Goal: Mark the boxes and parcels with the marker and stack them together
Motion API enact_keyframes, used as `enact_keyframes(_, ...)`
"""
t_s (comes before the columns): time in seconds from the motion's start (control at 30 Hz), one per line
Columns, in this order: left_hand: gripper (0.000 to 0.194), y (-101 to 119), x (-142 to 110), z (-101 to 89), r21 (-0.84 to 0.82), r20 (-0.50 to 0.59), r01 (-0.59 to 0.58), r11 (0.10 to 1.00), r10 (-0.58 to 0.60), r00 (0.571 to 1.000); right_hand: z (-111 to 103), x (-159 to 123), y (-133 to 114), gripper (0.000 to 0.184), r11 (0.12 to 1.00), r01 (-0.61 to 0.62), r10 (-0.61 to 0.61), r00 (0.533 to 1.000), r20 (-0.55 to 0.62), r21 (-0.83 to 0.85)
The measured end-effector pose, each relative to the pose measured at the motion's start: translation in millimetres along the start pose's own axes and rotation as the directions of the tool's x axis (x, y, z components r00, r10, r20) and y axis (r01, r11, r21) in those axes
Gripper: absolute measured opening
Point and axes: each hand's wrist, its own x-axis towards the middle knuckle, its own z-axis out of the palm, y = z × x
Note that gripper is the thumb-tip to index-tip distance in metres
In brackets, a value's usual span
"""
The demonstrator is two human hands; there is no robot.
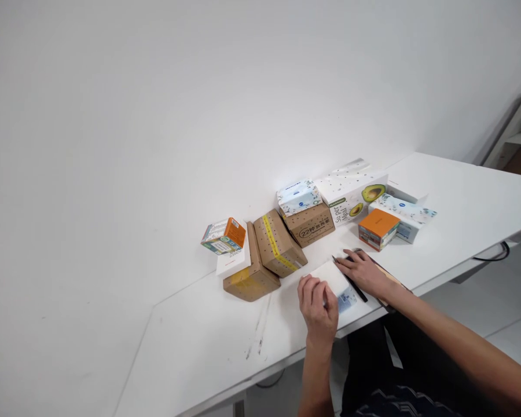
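**Both hands at the white pack, grip unclear**

White pack (333,277) sits on the table (451,231), blue print at its near end. Left hand (318,306) on the pack's left side, fingers curled, thumb near the fingertips; can't tell if it's pinching. Right hand (365,273) just right of the pack, fingers loosely extended over a black pen-like tool (356,288) alongside it; can't tell if gripped. Orange-topped box (378,229) is beyond the pack to the right; yellow-taped carton (279,242) beyond it to the left.
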Motion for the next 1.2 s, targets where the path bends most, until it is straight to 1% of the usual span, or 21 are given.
enact_keyframes(0.1, 0.016, 0, -1, 0.7, 0.003, 0.0, 0.001, 1.0, -0.001, 1.0, 1, 4, -3, 0.043, 1.0, -0.01, 0.01, 1.0, -0.005, 0.015)
enact_keyframes(0.17, 0.017, 0, -2, 1.6, 0.0, -0.003, -0.001, 1.0, 0.001, 1.0, 0, -2, -3, 0.046, 0.994, -0.106, 0.107, 0.994, -0.017, 0.025)
enact_keyframes(0.2, 0.017, -1, -3, 2.2, -0.004, -0.004, -0.002, 1.0, 0.002, 1.0, -1, -7, -3, 0.045, 0.982, -0.188, 0.189, 0.982, -0.027, 0.027)
enact_keyframes(0.23, 0.017, -1, -3, 2.8, -0.01, -0.005, 0.001, 1.0, -0.001, 1.0, -2, -14, -3, 0.043, 0.958, -0.287, 0.288, 0.957, -0.037, 0.027)
enact_keyframes(0.3, 0.017, -2, -5, 4.1, -0.024, -0.012, 0.01, 1.0, -0.01, 1.0, -4, -31, -5, 0.045, 0.88, -0.474, 0.474, 0.879, -0.042, 0.023)
enact_keyframes(0.37, 0.016, -3, -6, 5.4, -0.028, -0.018, 0.023, 0.999, -0.023, 1.0, -5, -46, -9, 0.053, 0.814, -0.581, 0.581, 0.813, -0.025, 0.007)
enact_keyframes(0.4, 0.016, -3, -7, 6.0, -0.027, -0.019, 0.026, 0.999, -0.027, 0.999, -5, -51, -12, 0.055, 0.798, -0.602, 0.602, 0.798, -0.014, -0.003)
enact_keyframes(0.47, 0.015, -3, -7, 7.1, -0.027, -0.024, 0.022, 0.999, -0.022, 0.999, -6, -57, -18, 0.054, 0.79, -0.613, 0.613, 0.79, 0.0, -0.022)
enact_keyframes(0.6, 0.014, -1, -8, 8.5, -0.024, -0.047, 0.012, 1.0, -0.013, 0.999, -6, -52, -21, 0.053, 0.769, -0.64, 0.64, 0.769, 0.014, -0.008)
enact_keyframes(0.67, 0.014, -1, -8, 9.0, -0.017, -0.05, 0.013, 1.0, -0.014, 0.999, -9, -50, -17, 0.057, 0.744, -0.666, 0.666, 0.746, 0.024, 0.053)
enact_keyframes(0.73, 0.015, -1, -9, 9.5, -0.011, -0.05, 0.014, 1.0, -0.015, 0.999, -16, -50, -10, 0.062, 0.679, -0.706, 0.712, 0.7, 0.055, 0.2)
enact_keyframes(0.77, 0.015, -1, -10, 9.6, -0.011, -0.051, 0.013, 1.0, -0.014, 0.999, -22, -52, -7, 0.064, 0.616, -0.718, 0.735, 0.672, 0.093, 0.325)
enact_keyframes(0.8, 0.015, -1, -10, 9.8, -0.012, -0.053, 0.012, 1.0, -0.013, 0.999, -30, -54, -4, 0.066, 0.515, -0.713, 0.749, 0.645, 0.155, 0.476)
enact_keyframes(0.83, 0.015, -1, -11, 9.8, -0.014, -0.057, 0.012, 1.0, -0.012, 0.998, -39, -57, -2, 0.066, 0.369, -0.683, 0.746, 0.622, 0.237, 0.63)
enact_keyframes(0.9, 0.014, -1, -11, 9.7, -0.018, -0.061, 0.011, 1.0, -0.012, 0.998, -59, -64, -4, 0.063, -0.025, -0.538, 0.68, 0.609, 0.409, 0.842)
enact_keyframes(0.97, 0.014, -1, -10, 9.5, -0.022, -0.06, 0.009, 1.0, -0.011, 0.998, -80, -70, -14, 0.056, -0.399, -0.345, 0.581, 0.622, 0.525, 0.85)
enact_keyframes(1.0, 0.015, 0, -10, 9.4, -0.024, -0.06, 0.011, 1.0, -0.012, 0.998, -90, -72, -22, 0.054, -0.538, -0.264, 0.537, 0.625, 0.567, 0.801)
enact_keyframes(1.03, 0.015, 0, -9, 9.5, -0.025, -0.06, 0.012, 1.0, -0.014, 0.998, -99, -74, -32, 0.052, -0.642, -0.204, 0.493, 0.629, 0.601, 0.739)
enact_keyframes(1.1, 0.015, 0, -8, 10.0, -0.018, -0.061, 0.026, 0.999, -0.027, 0.998, -113, -74, -53, 0.051, -0.777, -0.163, 0.383, 0.644, 0.662, 0.608)
enact_keyframes(1.13, 0.015, 0, -9, 10.2, -0.01, -0.061, 0.036, 0.999, -0.037, 0.997, -118, -73, -63, 0.051, -0.818, -0.172, 0.32, 0.657, 0.682, 0.549)
enact_keyframes(1.2, 0.016, -1, -11, 9.6, 0.017, -0.057, 0.07, 0.997, -0.069, 0.996, -125, -68, -83, 0.052, -0.867, -0.209, 0.185, 0.708, 0.681, 0.453)
